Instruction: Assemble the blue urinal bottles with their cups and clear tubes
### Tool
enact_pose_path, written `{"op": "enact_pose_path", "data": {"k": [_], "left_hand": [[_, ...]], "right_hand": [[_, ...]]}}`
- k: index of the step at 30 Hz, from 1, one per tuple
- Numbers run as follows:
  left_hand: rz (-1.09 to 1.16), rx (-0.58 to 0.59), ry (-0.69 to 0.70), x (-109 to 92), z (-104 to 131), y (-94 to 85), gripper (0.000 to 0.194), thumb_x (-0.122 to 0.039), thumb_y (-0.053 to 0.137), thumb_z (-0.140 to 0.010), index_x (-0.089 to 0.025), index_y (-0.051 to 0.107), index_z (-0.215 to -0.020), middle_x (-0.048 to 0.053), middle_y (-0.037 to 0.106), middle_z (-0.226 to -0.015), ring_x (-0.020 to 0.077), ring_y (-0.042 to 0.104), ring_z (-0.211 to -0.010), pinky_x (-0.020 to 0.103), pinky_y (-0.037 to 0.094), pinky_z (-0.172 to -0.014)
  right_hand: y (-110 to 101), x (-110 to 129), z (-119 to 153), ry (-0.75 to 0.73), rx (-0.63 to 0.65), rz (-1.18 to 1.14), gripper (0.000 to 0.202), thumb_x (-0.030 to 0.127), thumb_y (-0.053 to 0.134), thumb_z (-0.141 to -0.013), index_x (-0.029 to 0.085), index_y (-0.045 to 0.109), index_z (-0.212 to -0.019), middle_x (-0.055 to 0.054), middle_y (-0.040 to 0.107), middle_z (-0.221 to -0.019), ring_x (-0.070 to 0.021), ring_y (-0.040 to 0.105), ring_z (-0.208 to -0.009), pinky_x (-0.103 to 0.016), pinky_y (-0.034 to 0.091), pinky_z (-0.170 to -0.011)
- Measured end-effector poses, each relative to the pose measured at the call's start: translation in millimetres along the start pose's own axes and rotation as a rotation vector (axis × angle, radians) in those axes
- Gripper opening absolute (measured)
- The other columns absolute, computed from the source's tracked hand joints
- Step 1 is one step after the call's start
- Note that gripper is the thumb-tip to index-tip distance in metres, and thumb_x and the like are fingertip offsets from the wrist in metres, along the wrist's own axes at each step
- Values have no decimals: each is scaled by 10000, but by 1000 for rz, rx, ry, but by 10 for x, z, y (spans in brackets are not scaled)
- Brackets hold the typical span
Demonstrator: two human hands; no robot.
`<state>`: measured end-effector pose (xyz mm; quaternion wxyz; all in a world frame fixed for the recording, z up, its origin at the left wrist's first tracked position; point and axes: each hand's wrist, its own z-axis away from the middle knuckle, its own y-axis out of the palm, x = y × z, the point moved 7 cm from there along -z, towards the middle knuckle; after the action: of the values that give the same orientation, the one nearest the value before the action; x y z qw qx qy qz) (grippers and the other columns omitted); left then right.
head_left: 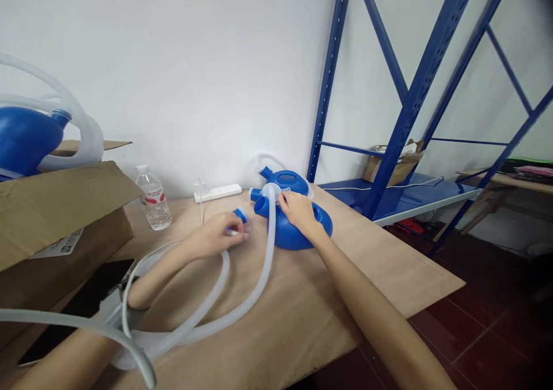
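- The right hand (298, 210) reached over the near jug (294, 237), thumb and fingers drawn nearly together at the rim of a white disc (271, 189); how firm its hold was could not be told.
- The left hand (222, 234) hung just beside a blue cap (241, 214), fingers half curled, a small gap by the thumb; whether it gripped the tube (268, 260) below could not be made out.
- The near jug lay on the tabletop (389, 269), directly under the right hand, the nearer of the two. Its long axis ran roughly left to right, its open mouth facing left, toward the left hand, with a gap between.
- From the disc, the tube dropped past that mouth, swept toward the wearer and looped left, one stretch rising to the left hand.
- A second jug (303, 185) sat behind the first, against the wall.
- A power strip (222, 192) and a water bottle (156, 203) stood farther left, near an open box (64, 205) topped by a third jug (28, 139).
- A blue rack (419, 84) rose at right.
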<state>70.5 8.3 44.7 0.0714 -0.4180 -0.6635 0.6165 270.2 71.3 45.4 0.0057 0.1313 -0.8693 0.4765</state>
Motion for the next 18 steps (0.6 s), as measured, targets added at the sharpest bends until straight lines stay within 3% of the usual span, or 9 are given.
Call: {"op": "enact_pose_path", "data": {"k": [3,5,7,11,13,15,18], "left_hand": [[-67,74,81,58,84,417,291,-412,556,-948,-195,725,-1043,103,702,-1193,252,631,-1137,381,479,-988],[-195,29,84,134,132,530,267,-368,544,-967,-223,725,-1100,116,637,-1358,297,529,-1325,468,395,-1119],[-278,-89,41,243,159,461,279,-337,504,-983,-223,712,-1129,124,632,-1354,294,553,-1292,469,415,-1107],[-438,-378,-196,608,220,56,359,-357,446,-979,-155,646,-1199,183,646,-1294,330,615,-1169,469,486,-983],[-505,-440,-347,854,273,-75,481,-420,483,-944,-117,578,-1305,235,606,-1370,393,559,-1265,513,459,-1002],[-461,-357,-507,1148,324,-61,617,-558,522,-897,-97,573,-1304,266,642,-1313,429,583,-1235,510,471,-965],[-277,-187,-577,1420,391,86,626,-664,470,-882,-136,631,-1178,223,730,-1134,404,666,-1098,448,500,-883]], "right_hand": [[13,-121,-70,4,-35,39,415,321,368,-1075,163,729,-946,-123,774,-1025,-225,698,-926,-297,394,-795],[38,-208,-117,4,-72,55,394,325,388,-1068,159,719,-934,-126,772,-1003,-237,677,-954,-325,379,-867],[65,-312,-171,12,-117,41,355,329,420,-1058,157,706,-938,-121,766,-979,-247,656,-972,-351,365,-917],[-16,-395,-229,27,-237,-49,253,275,470,-1021,144,676,-1089,-122,736,-1025,-268,615,-1032,-383,371,-965],[-175,-265,-158,22,-319,-129,291,236,465,-1001,139,632,-1219,-134,709,-1119,-277,589,-1094,-389,384,-987],[-323,18,-12,-30,-324,-230,324,239,459,-999,151,605,-1275,-135,686,-1179,-270,581,-1132,-379,408,-993],[-236,676,294,-272,26,-386,266,334,481,-1019,213,661,-1173,-85,711,-1137,-226,637,-1074,-339,459,-964]]}}
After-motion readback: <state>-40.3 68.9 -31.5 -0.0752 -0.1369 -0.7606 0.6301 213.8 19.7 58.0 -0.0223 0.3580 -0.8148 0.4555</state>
